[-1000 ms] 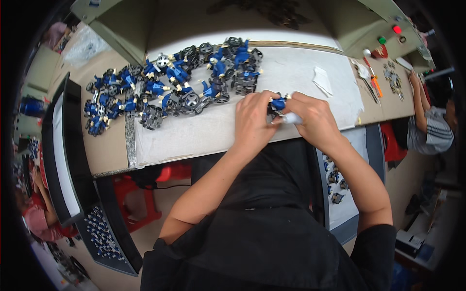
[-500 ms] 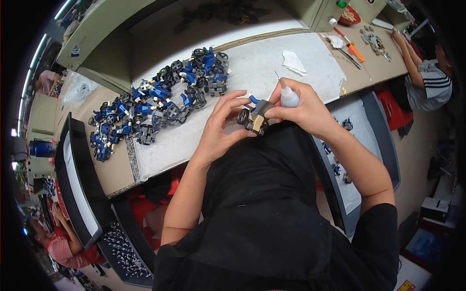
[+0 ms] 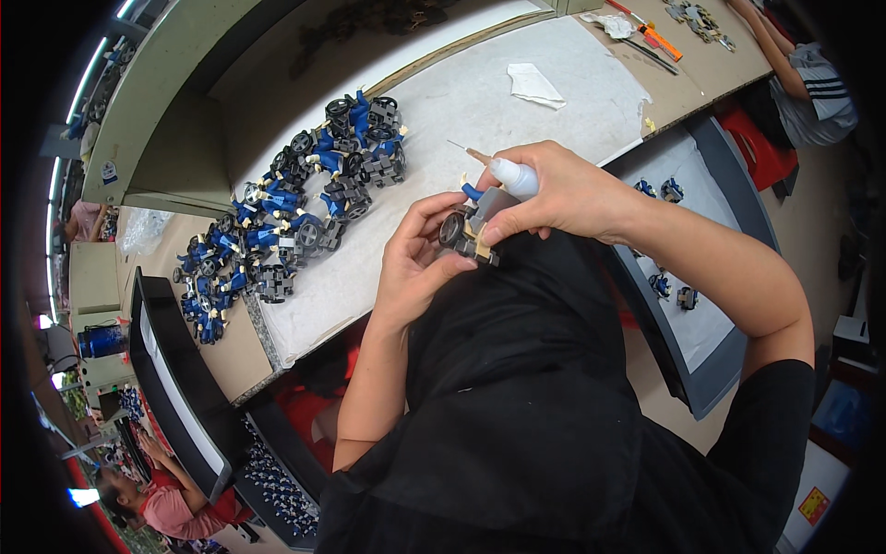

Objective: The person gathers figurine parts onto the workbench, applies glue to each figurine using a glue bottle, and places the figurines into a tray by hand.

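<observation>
My left hand (image 3: 413,261) holds a small wheeled toy (image 3: 453,227) by its lower end and wheel side. The toy has a black spoked wheel, a grey block body, a tan part and a blue arm with a pale hand. My right hand (image 3: 572,197) pinches the same toy with its thumb. That hand also grips a white squeeze bottle (image 3: 514,179) with a thin needle tip, pointing up and left above the toy. A pile of similar toys (image 3: 305,189), blue and dark grey with black wheels, lies on the bench to the left.
The bench has a white paper cover (image 3: 443,106) with a torn white scrap (image 3: 535,85). An orange-handled tool (image 3: 663,44) lies at far right. A tray (image 3: 706,392) holding several toys stands at my right; black trays (image 3: 175,369) are at left. Co-workers sit on both sides.
The view has shifted and turned a little. The bottle's needle now leans further left, and my right hand has turned with it. Both hands still hold the toy.
</observation>
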